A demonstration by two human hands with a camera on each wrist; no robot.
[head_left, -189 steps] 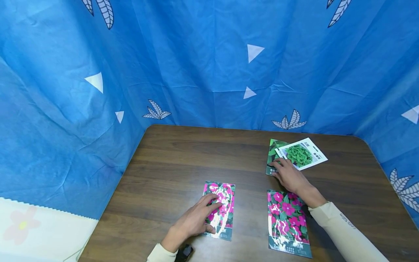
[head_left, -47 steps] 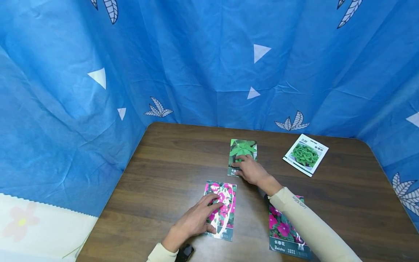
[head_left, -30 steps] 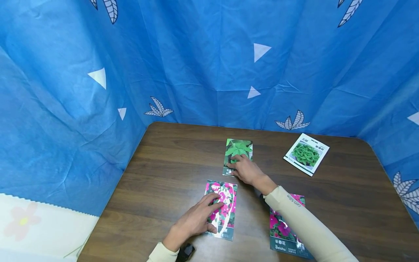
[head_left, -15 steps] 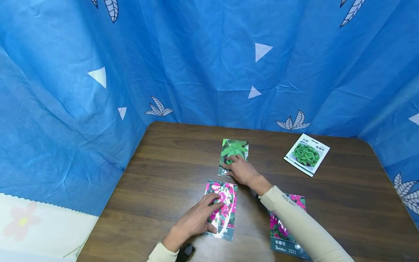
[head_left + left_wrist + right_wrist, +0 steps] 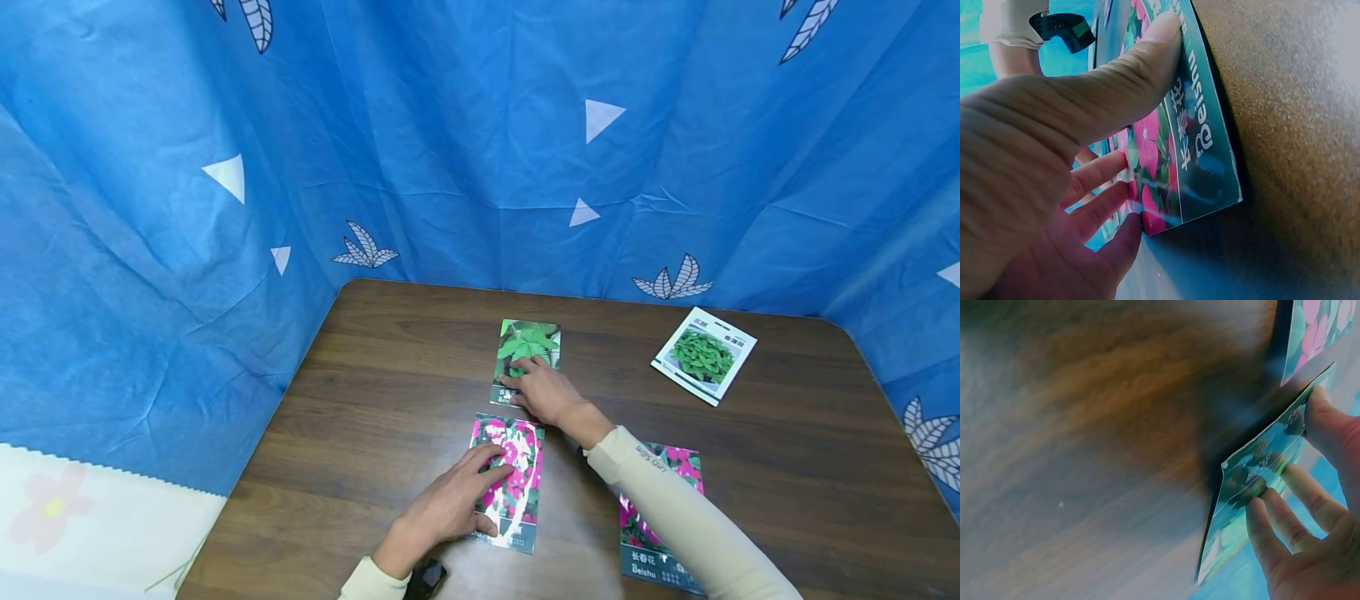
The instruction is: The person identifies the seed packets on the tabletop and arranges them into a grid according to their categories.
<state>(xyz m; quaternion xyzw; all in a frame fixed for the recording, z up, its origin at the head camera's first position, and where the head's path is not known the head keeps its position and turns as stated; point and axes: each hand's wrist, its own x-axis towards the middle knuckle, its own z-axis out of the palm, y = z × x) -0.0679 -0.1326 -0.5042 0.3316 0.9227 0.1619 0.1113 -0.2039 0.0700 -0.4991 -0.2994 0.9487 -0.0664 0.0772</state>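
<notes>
1. Green rectangular leaf-picture packet (image 5: 529, 340) lies on brown wooden table (image 5: 405, 358), partly hidden under spread right hand (image 5: 551, 395).
2. Spread left hand (image 5: 444, 502) covers partly shiny pink-flower packet (image 5: 522, 493); I see glare there.

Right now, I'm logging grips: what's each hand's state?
Left hand: open, touching a glossy rectangular pink-flowered packet.
Right hand: open, touching a rectangular green-leaf packet.

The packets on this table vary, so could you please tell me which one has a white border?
The white packet at the far right, its leafy picture framed in white; the green packet, left pink packet and right pink packet have none.
</notes>
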